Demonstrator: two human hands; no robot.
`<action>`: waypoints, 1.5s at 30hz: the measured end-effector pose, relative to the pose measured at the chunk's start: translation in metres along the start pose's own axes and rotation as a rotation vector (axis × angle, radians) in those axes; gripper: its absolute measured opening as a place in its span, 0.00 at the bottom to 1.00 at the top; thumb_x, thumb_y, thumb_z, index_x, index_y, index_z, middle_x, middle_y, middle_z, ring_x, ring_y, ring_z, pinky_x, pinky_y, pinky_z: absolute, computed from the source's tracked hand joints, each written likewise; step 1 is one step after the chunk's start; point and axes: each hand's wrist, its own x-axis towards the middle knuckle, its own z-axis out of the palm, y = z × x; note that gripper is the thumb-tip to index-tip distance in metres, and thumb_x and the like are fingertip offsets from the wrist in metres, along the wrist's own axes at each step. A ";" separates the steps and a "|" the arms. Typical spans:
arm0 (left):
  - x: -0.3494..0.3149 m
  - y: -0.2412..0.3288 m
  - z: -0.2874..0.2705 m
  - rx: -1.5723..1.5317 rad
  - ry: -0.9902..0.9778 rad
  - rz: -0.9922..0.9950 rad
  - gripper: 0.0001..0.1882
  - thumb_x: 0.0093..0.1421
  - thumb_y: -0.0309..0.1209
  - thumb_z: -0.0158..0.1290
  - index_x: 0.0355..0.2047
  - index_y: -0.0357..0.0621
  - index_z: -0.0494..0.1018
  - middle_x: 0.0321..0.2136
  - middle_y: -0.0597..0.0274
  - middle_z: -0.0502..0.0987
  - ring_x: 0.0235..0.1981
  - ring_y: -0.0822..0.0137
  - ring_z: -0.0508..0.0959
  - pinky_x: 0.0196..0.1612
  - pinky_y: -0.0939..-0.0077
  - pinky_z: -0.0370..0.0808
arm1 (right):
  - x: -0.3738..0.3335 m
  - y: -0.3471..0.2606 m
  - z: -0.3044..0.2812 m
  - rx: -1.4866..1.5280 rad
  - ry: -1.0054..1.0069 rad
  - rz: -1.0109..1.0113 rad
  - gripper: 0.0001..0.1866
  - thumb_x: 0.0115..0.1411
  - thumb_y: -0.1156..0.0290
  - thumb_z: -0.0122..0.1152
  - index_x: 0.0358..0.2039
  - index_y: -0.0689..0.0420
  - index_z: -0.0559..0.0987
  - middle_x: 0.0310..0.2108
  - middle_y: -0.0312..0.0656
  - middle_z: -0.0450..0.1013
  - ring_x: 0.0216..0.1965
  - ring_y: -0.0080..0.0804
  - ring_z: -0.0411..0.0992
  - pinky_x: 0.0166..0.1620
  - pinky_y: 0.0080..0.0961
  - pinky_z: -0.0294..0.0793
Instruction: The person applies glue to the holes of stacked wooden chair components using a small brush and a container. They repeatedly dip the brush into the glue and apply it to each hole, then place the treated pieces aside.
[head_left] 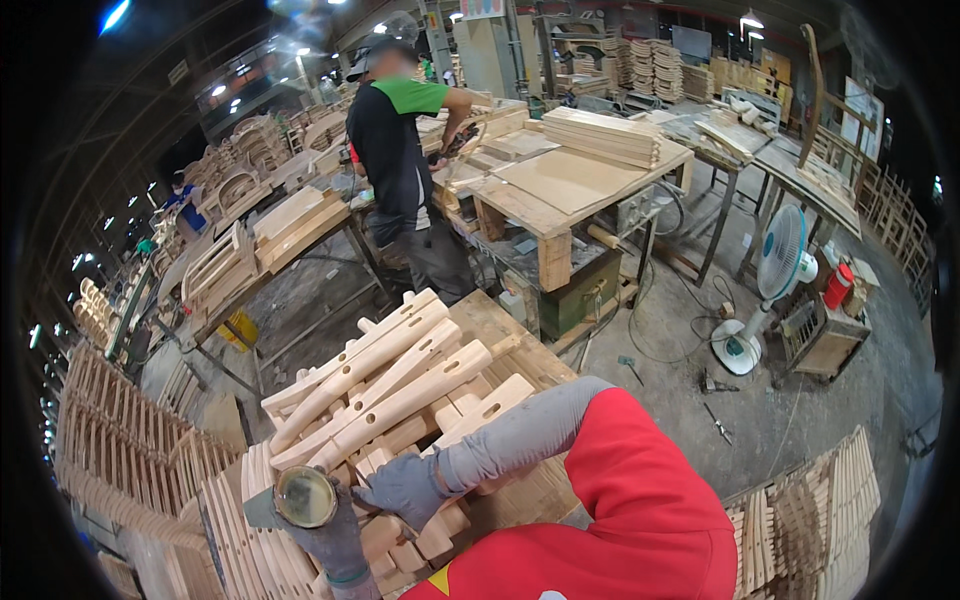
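My left hand [342, 548], in a grey glove, is closed around a round open can [306, 497] with something pale yellowish inside. Just right of it, my right hand [405, 489], also gloved in grey, is low over the wooden parts with its fingers bent in towards the can; what they hold, if anything, is hidden. Beyond both hands lies a pile of shaped wooden rails [385, 375], several with oval slots cut in them. Shorter wooden pieces [405, 555] lie under and beside my right hand.
Ahead, a person [400, 150] works at a wooden bench [560, 185] with stacked boards [605, 135]. A standing fan [783, 255] and a cart [825, 335] are at right. Stacked wooden parts line the left [125, 430] and lower right [815, 520]. Cables and tools lie on the floor.
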 end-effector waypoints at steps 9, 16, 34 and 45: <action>0.000 0.016 0.008 -0.067 0.006 -0.018 0.34 0.53 0.17 0.54 0.58 0.43 0.53 0.53 0.56 0.62 0.50 0.59 0.71 0.48 0.69 0.77 | 0.006 0.008 0.016 -0.007 0.096 -0.070 0.50 0.31 0.41 0.72 0.47 0.65 0.64 0.31 0.54 0.72 0.34 0.54 0.74 0.34 0.44 0.74; -0.001 0.014 -0.004 -0.522 -0.012 -0.245 0.34 0.54 0.17 0.53 0.59 0.45 0.53 0.52 0.55 0.63 0.51 0.59 0.70 0.47 0.67 0.78 | 0.005 0.001 0.010 -0.014 0.042 -0.033 0.50 0.32 0.44 0.72 0.48 0.67 0.64 0.33 0.57 0.72 0.35 0.55 0.74 0.34 0.45 0.74; 0.003 0.024 0.017 0.311 0.055 0.204 0.39 0.45 0.17 0.63 0.56 0.36 0.55 0.51 0.53 0.65 0.49 0.64 0.69 0.51 0.73 0.72 | 0.011 0.002 0.006 -0.066 -0.077 0.033 0.47 0.32 0.52 0.73 0.49 0.66 0.64 0.36 0.57 0.70 0.37 0.55 0.73 0.38 0.44 0.73; 0.002 0.014 0.008 -0.132 0.001 0.037 0.37 0.49 0.17 0.60 0.57 0.47 0.56 0.51 0.54 0.64 0.49 0.59 0.70 0.45 0.63 0.79 | 0.005 -0.003 0.004 -0.108 -0.007 0.004 0.47 0.36 0.47 0.72 0.50 0.64 0.63 0.36 0.57 0.70 0.36 0.55 0.73 0.34 0.45 0.73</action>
